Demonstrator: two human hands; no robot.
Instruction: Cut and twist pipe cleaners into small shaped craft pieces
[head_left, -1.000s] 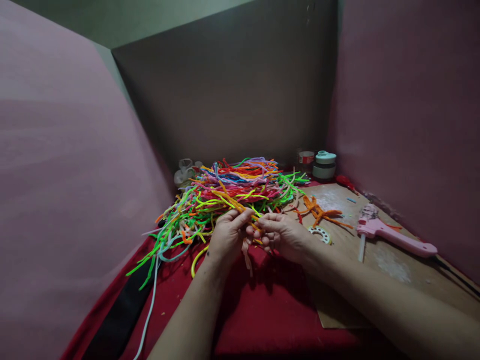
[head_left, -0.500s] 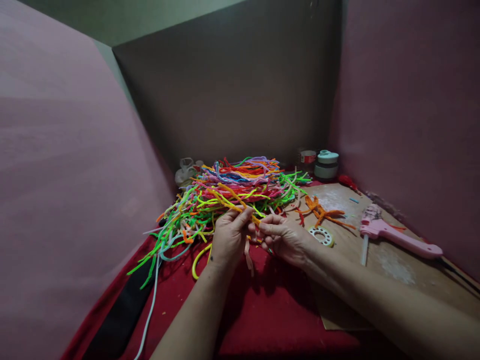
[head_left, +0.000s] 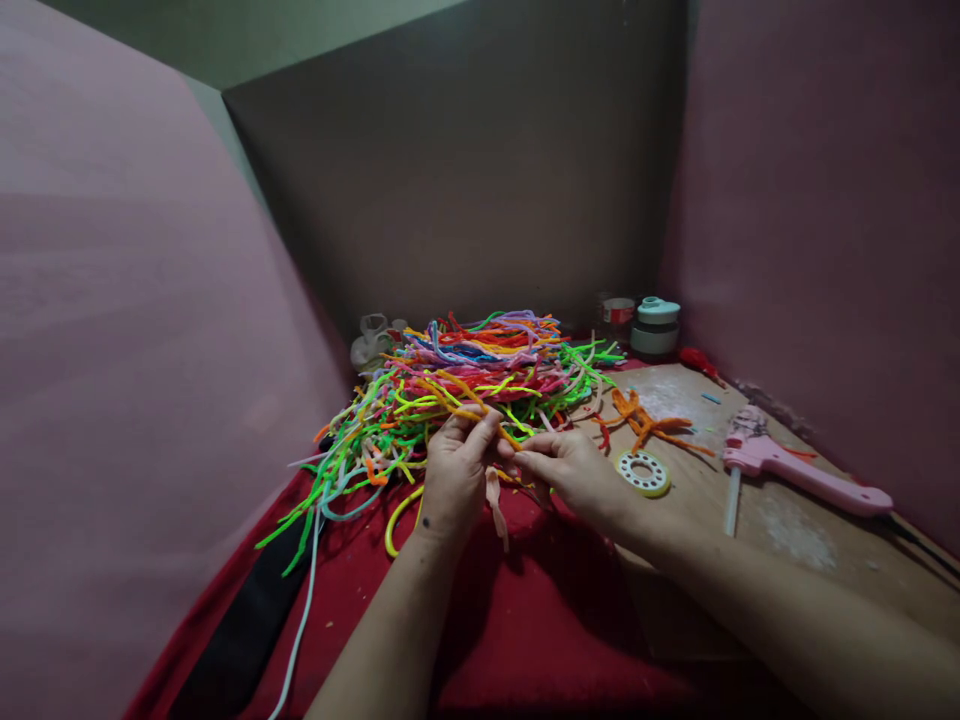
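My left hand (head_left: 459, 468) is closed on orange pipe cleaners (head_left: 511, 438), pinching them between thumb and fingers. Two fuzzy ends stick out beyond that hand, up and to the left. At the near end of the same strands, my right hand (head_left: 574, 470) grips with thumb and forefinger. Just past both hands lies a heap of pipe cleaners (head_left: 480, 352) in many colours. To the right, a bent orange pipe cleaner shape (head_left: 643, 420) rests on a brown board. A pale pink strip (head_left: 495, 505) hangs below my left hand.
A pink glue gun (head_left: 806, 470) with a glue stick lies on the brown board (head_left: 705, 510). Nearby is a roll of tape (head_left: 643, 473). A jar with a pale blue lid (head_left: 655, 325) stands at the back. Red cloth (head_left: 517, 620) covers the table; a white cord (head_left: 304, 620) crosses its left side.
My right hand has shifted slightly and its fingers are differently bent around the orange pipe cleaners. My left hand keeps its hold.
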